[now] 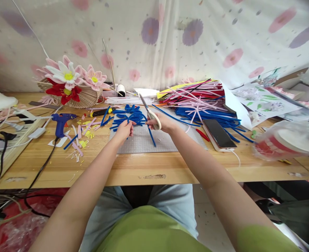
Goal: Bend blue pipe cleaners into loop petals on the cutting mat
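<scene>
The left hand (125, 130), fingertips pinched together, has hold of blue pipe cleaners (135, 118) towards ten o'clock on the grey cutting mat (167, 144); the right hand (164, 122) curls around cream-handled scissors (151, 114), blades pointing to eleven. On the table (133, 168), from the mat, a blue glue gun (61, 123) sits at nine o'clock, a smartphone (219, 134) at three

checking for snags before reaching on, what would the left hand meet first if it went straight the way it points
Most likely the blue fuzzy stems bunched just past the left hand. Depth is unclear, so it may already be touching some.
</scene>
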`<state>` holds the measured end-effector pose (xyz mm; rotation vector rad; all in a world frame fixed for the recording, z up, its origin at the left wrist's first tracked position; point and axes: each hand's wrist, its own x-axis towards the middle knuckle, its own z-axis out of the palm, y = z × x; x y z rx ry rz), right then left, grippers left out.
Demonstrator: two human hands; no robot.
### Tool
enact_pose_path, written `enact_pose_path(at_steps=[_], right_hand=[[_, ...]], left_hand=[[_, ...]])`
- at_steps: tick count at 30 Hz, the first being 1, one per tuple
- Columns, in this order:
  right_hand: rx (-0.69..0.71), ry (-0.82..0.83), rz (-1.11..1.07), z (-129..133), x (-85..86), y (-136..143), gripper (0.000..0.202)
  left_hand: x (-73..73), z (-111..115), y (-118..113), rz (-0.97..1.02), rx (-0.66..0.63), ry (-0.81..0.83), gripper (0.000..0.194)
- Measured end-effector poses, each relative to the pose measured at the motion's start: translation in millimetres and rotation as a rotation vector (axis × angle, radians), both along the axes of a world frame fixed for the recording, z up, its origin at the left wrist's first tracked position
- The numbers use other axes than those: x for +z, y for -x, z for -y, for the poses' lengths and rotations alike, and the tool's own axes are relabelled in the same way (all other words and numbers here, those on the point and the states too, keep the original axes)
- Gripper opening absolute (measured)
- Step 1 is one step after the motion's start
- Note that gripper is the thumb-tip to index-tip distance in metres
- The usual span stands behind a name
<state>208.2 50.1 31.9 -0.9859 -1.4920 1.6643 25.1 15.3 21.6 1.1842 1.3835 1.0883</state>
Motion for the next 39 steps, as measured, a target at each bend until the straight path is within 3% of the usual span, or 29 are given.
enact_pose_path(at_steps=[2,5,10,19,24,30,34,39], right_hand=[[-0.069,0.031,-0.157,-3,-2.0,5,0.034],[-0.108,0.073,-0.252,-5,-3.8,12,0.033],[-0.138,0.077,-0.287,-3,-4.2,23,0.034],[-0.152,0.143,-0.319,-1,-7.8,29,0.028],[-0.156,0.158,-0.353,-4,-6.6,33,0.026],[-0.129,0.238,-0.411,-13,3.0,34,0.025],[-0.108,0.347,-0.481,-25,16.5,36,0.022],[-0.146,0.483,-0.376,-41,36.8,41,0.018]], left_hand=[[-2.3,5,-7,0.201,-0.060,0.113,0.021],[-2.4,12,-15,0.344,-0.138,0.160,0.016],[-1.2,15,-21,0.356,-0.184,0.176,0.009],[-5.5,17,-21,0.370,-0.200,0.144,0.013],[-5.2,14,-18,0.405,-0.208,0.155,0.003],[-1.5,12,-9,0.328,-0.245,0.180,0.028],[1.7,14,-4,0.277,-0.236,0.168,0.033],[10.0,9,3,0.322,-0.205,0.160,0.041]])
